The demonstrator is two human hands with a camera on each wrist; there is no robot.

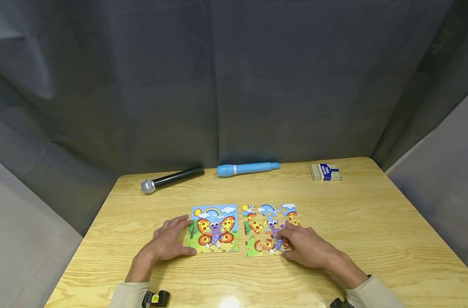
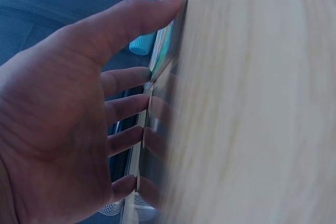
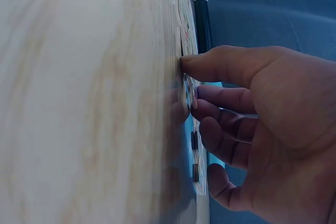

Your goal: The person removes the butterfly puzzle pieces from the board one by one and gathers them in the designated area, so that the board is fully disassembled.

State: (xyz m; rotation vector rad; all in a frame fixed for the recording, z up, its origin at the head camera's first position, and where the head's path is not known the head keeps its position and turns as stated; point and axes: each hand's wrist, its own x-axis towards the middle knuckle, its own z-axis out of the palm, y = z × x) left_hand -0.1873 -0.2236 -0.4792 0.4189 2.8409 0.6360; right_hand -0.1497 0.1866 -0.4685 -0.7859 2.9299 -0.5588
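Wooden bench is carrying everything. Near the front edge, the finished butterfly picture card is lying flat w/ the left hand resting beside it, fingers straight, touching its left edge, grip released. Just right of it, the right hand is pressing fingertips on the half-built puzzle, not grasping anything. Black mic, blue marker + small box are sitting along the back edge.

Along the far edge of my wooden desk lie 3 things, well apart from one another. At far left, a black microphone with a silver mesh head lies on its side. Near the middle is a light blue marker-shaped toy. Toward the right sits a small striped box with a blue label. Grey cloth hangs behind.
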